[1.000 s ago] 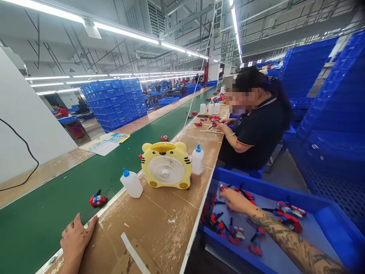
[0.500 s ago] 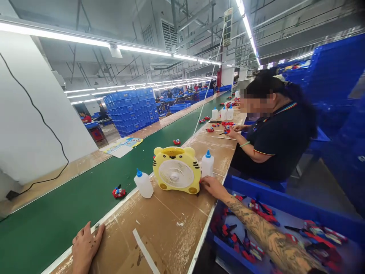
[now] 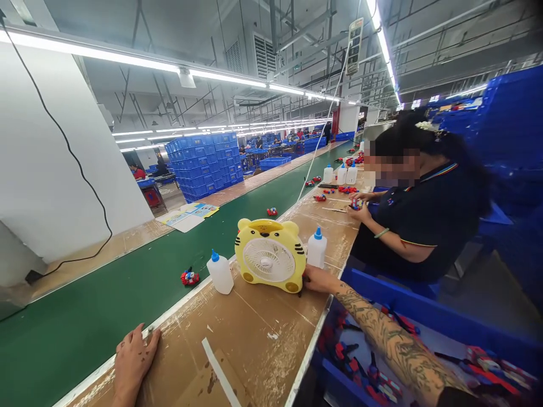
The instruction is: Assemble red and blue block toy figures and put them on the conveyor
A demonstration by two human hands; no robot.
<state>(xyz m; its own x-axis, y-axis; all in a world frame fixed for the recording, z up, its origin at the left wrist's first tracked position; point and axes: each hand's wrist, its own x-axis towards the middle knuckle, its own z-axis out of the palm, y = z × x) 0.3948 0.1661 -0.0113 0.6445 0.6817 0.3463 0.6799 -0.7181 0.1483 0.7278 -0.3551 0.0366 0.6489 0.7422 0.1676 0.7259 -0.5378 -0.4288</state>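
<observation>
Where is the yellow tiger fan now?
The yellow tiger fan stands mid-frame on the workbench, between two glue bottles, touched by the right hand.

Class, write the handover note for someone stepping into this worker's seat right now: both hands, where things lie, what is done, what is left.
Left hand: flat and empty on the bench edge beside the green belt.
Right hand: touching the lower right of the yellow tiger fan; grip not clear.
Glue bottles stand either side of the fan.
Red toy parts lie in the blue bin.
Done: one toy on the belt.
Left: parts in the bin.
</observation>
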